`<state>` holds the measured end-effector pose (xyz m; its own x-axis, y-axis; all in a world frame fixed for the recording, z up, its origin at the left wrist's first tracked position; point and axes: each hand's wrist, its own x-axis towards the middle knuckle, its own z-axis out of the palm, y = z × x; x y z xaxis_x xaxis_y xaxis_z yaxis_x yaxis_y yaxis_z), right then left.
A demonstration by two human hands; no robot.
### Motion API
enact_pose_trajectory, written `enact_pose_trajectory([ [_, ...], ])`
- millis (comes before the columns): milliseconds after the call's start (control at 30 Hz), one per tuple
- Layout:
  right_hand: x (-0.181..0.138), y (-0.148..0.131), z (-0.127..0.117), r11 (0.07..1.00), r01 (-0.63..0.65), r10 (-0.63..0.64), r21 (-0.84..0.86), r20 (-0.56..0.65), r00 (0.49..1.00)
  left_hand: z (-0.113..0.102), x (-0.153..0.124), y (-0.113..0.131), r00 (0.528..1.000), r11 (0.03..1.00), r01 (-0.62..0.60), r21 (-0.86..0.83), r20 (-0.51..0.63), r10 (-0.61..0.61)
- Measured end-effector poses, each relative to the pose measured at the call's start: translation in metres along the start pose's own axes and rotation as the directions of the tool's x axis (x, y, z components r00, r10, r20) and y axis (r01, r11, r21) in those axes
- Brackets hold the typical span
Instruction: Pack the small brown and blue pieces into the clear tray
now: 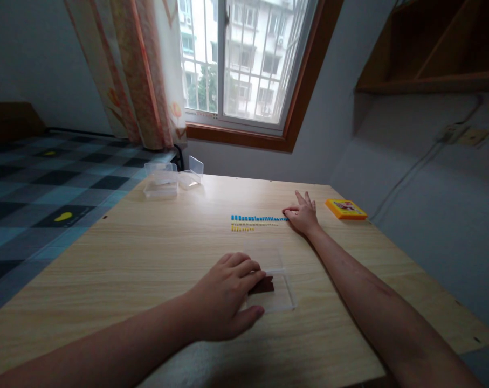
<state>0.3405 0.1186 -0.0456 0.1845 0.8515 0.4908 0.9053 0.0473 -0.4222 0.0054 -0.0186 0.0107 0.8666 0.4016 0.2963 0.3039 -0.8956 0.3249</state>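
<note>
My left hand point(232, 293) lies over the left part of a clear plastic box point(285, 293) with its lid point(268, 256) folded back. The fingers are bent a little, and the thumb is spread away from them. Inside the box, partly hidden under my fingers, are dark brown pieces point(266, 284). Farther off, my right hand point(303, 215) has its thumb and index finger pinched together at the right end of a row of tiny blue pieces point(256, 218), with the other fingers raised. Whatever is in the pinch is too small to make out. Below that row run a pale row point(254, 224) and a short yellow row point(241, 229).
Several clear plastic boxes point(161, 186) stand at the table's far left corner. An orange-yellow box point(346, 209) with a printed top lies near the right edge. Beyond the wooden table point(118, 269) are a checked bed point(58, 183), a curtain and a window.
</note>
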Motion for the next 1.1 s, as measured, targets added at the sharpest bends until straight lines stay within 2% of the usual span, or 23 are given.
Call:
enact_pose_trajectory([
  [300, 0.0015, 0.0005, -0.0013, 1.000, -0.003, 0.002, -0.020, -0.012, 1.000, -0.0002, 0.0005, 0.0002, 1.000, 1.000, 0.003, -0.011, 0.007, -0.003],
  [867, 0.0045, -0.0063, -0.0058, 0.994, 0.077, -0.073, -0.083, 0.059, 0.996, 0.0000, 0.0010, 0.0005, 1.000, 1.000, -0.002, 0.003, 0.001, 0.002],
  [1100, 0.0050, -0.0076, -0.0062, 0.992, 0.069, -0.060, -0.106, 0.088, 0.994, 0.0001, 0.0005, 0.0002, 1.000, 1.000, -0.004, 0.008, -0.004, 0.004],
])
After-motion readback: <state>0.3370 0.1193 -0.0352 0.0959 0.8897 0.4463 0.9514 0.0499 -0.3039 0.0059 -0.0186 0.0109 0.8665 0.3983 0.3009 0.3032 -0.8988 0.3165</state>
